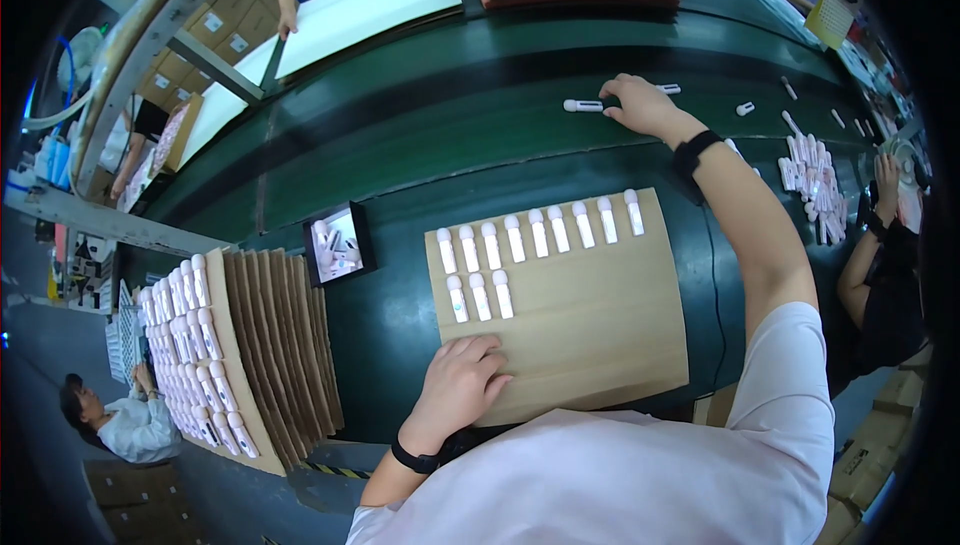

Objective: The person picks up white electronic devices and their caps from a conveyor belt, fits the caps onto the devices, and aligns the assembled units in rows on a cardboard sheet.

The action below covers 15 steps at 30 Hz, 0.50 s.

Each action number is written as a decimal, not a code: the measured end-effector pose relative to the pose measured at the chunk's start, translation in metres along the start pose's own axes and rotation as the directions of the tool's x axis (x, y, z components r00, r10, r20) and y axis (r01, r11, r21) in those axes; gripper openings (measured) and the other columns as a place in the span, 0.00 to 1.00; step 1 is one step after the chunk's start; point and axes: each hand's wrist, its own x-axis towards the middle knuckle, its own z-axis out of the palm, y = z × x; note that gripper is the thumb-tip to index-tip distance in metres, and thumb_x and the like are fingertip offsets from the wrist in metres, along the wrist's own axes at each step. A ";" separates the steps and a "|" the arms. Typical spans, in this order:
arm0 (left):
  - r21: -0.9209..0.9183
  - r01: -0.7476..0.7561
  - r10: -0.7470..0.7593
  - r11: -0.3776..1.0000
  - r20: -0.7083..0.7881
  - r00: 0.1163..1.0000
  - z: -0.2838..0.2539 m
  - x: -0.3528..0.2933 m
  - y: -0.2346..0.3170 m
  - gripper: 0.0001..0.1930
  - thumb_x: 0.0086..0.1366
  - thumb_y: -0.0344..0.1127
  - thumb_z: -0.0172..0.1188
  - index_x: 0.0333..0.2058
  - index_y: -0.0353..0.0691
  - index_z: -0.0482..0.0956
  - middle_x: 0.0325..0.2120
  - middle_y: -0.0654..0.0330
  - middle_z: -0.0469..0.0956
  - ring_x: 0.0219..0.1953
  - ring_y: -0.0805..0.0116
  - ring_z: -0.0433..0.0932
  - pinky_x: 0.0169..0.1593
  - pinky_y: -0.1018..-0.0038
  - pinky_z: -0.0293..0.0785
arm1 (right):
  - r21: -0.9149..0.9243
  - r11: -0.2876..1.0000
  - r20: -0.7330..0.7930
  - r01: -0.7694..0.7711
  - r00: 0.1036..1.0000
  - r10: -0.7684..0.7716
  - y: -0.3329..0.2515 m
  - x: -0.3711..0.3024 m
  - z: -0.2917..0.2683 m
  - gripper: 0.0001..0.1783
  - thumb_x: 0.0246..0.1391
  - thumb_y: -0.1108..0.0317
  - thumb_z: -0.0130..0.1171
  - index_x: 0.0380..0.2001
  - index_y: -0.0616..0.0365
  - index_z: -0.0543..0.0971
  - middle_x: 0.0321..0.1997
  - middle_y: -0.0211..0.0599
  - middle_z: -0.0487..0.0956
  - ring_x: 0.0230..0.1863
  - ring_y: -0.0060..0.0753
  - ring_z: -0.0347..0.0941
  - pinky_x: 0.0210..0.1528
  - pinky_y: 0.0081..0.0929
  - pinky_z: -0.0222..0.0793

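A brown cardboard sheet (590,325) lies in front of me on the green work surface. On it stands a full row of small pinkish-white wand-shaped devices with rounded heads (539,233), with a shorter row of three (480,297) below at the left. My left hand (463,385) rests open on the sheet's lower left corner, fingers spread. My right arm stretches far out to the green belt. There my right hand (640,107) has thumb and fingers parted around the end of a single wand (582,106). Another wand (668,90) lies just behind that hand.
At left, stacked cardboard sheets (280,335) carry rows of wands on top. A black-rimmed box (340,245) holds loose pieces. More wands lie heaped (815,180) at right, beside a co-worker's hand (887,185). Across the belt, a person handles a white board (370,15).
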 end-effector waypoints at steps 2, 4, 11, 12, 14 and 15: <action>0.011 0.004 -0.004 1.000 -0.008 1.000 0.000 -0.001 0.001 0.09 0.54 0.34 0.69 0.33 0.40 0.83 0.45 0.59 0.78 0.49 0.57 0.75 0.53 0.63 0.70 | 0.005 1.000 -0.020 0.028 0.999 -0.028 0.007 0.016 0.017 0.14 0.53 0.65 0.65 0.42 0.57 0.81 0.44 0.44 0.80 0.50 0.48 0.75 0.55 0.41 0.70; 0.003 0.001 -0.001 1.000 0.002 1.000 0.002 -0.003 0.002 0.09 0.55 0.35 0.69 0.33 0.40 0.83 0.46 0.59 0.78 0.50 0.57 0.75 0.53 0.63 0.70 | 0.008 0.998 -0.032 0.067 0.997 -0.067 0.009 0.027 0.027 0.14 0.53 0.63 0.65 0.42 0.54 0.82 0.44 0.44 0.81 0.50 0.48 0.76 0.55 0.42 0.71; -0.021 -0.010 0.010 1.000 0.006 1.000 -0.002 -0.002 0.004 0.10 0.55 0.36 0.68 0.35 0.40 0.83 0.45 0.57 0.79 0.50 0.56 0.76 0.54 0.62 0.70 | 0.249 0.968 0.076 -0.044 0.997 0.026 -0.009 0.022 0.015 0.12 0.54 0.65 0.63 0.41 0.58 0.82 0.39 0.46 0.82 0.44 0.47 0.78 0.49 0.39 0.73; -0.036 -0.009 0.010 0.999 0.011 1.000 -0.004 -0.003 0.004 0.11 0.55 0.36 0.68 0.36 0.40 0.83 0.44 0.57 0.80 0.49 0.55 0.77 0.54 0.62 0.70 | 0.327 0.943 0.075 -0.069 0.996 0.048 -0.016 0.013 0.008 0.12 0.54 0.66 0.63 0.41 0.58 0.82 0.38 0.46 0.82 0.42 0.47 0.79 0.47 0.37 0.74; -0.060 -0.017 0.018 0.998 0.024 1.000 -0.010 -0.001 0.005 0.11 0.55 0.36 0.68 0.37 0.40 0.83 0.44 0.57 0.80 0.49 0.55 0.77 0.54 0.62 0.71 | 0.411 0.911 -0.022 0.038 0.999 -0.032 -0.030 -0.019 -0.006 0.12 0.55 0.69 0.62 0.42 0.59 0.82 0.36 0.43 0.81 0.38 0.39 0.78 0.44 0.32 0.73; -0.079 -0.029 0.026 0.996 -0.032 0.999 -0.016 0.000 0.004 0.12 0.56 0.35 0.68 0.38 0.39 0.82 0.44 0.56 0.80 0.48 0.54 0.77 0.53 0.62 0.71 | 0.486 0.858 -0.127 0.165 0.985 -0.117 -0.043 -0.036 -0.014 0.12 0.55 0.72 0.61 0.44 0.60 0.81 0.34 0.39 0.80 0.34 0.32 0.77 0.41 0.26 0.73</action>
